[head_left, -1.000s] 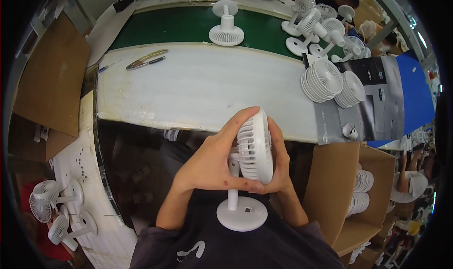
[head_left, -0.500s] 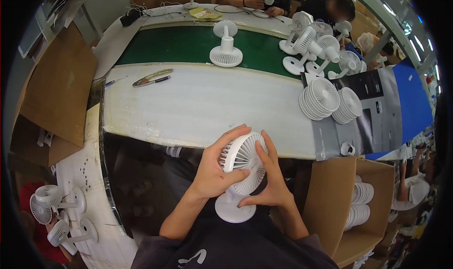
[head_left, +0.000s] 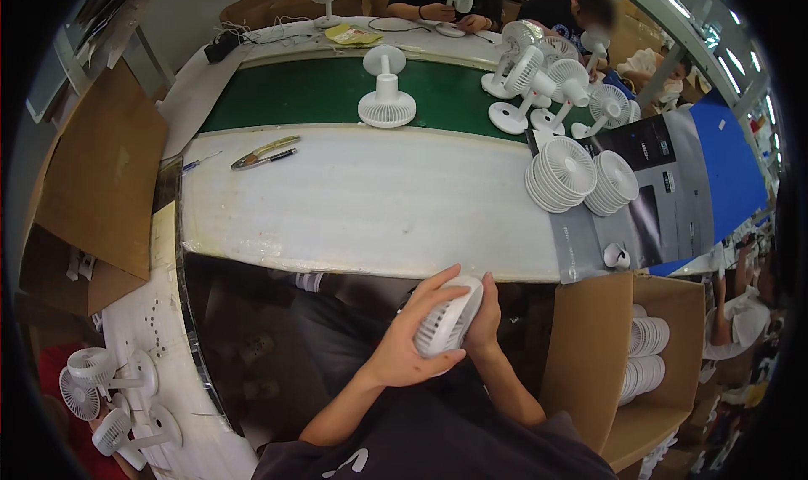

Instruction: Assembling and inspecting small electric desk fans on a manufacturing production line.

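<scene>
A white desk fan (head_left: 443, 322) is between my hands, close to my body and just below the table's near edge. My left hand (head_left: 404, 342) wraps round the slatted side of its round head, fingers over the top and thumb low down. On the other face, my right hand (head_left: 483, 318) presses with its fingers together. The fan head is turned edge-on; its stem and base are hidden behind my hands and shirt.
A white worktable (head_left: 362, 202) holds pliers (head_left: 263, 154), a small screwdriver (head_left: 202, 160) and stacked white fan grilles (head_left: 562, 175). Several assembled fans (head_left: 526, 80) stand on the green belt (head_left: 295, 93). Cardboard boxes (head_left: 589, 362) flank me. Co-workers (head_left: 446, 4) sit across.
The fan has come lower and turned so its front grille faces right, away from view. Its base has gone out of sight. My right hand has closed flatter against the head.
</scene>
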Motion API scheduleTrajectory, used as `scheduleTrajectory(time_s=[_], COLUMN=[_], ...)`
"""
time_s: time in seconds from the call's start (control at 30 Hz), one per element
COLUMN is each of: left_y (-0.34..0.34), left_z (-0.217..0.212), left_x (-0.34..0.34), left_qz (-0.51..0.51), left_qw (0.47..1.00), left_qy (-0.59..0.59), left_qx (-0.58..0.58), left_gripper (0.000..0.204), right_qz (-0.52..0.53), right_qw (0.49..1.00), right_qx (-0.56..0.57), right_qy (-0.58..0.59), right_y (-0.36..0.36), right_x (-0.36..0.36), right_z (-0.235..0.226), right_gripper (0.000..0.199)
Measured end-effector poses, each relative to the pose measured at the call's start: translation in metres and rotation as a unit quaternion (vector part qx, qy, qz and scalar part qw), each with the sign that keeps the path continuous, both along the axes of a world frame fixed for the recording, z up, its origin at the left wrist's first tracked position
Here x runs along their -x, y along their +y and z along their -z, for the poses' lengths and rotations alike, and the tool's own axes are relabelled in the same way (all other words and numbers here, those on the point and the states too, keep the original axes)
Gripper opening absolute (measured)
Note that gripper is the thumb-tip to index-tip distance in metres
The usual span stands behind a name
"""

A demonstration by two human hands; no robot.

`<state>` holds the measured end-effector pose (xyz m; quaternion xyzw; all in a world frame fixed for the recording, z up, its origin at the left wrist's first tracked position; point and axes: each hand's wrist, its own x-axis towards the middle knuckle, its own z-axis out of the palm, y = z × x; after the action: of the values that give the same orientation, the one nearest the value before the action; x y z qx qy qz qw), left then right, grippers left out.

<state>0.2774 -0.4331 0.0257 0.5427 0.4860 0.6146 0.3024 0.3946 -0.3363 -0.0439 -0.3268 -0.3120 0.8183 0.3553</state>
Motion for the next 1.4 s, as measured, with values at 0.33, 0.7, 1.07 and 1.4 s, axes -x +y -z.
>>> scheduleTrajectory(time_s=[0.33,0.7,1.07,1.4], left_y=[-0.014,-0.06,-0.069,-0.07], left_z=[0.08,0.167,0.169,0.153], left_x=[0.022,0.028,0.015,0.023], left_qz=[0.122,0.098,0.019,0.004], left_qw=[0.972,0.776,0.735,0.805], left_qy=[-0.189,-0.617,-0.674,-0.583], left_qx=[0.068,0.087,0.076,0.107], left_gripper=[0.073,0.077,0.076,0.077], right_qz=[0.036,-0.244,-0.218,-0.185], right_qw=[0.913,0.54,0.557,0.58], right_qx=[-0.332,-0.756,-0.707,-0.705], right_qy=[-0.233,-0.279,-0.378,-0.363], right_y=[-0.04,-0.053,-0.09,-0.087], right_x=[-0.015,-0.01,0.01,0.013], right_z=[0.041,0.001,0.025,0.017], right_gripper=[0.055,0.087,0.094,0.092])
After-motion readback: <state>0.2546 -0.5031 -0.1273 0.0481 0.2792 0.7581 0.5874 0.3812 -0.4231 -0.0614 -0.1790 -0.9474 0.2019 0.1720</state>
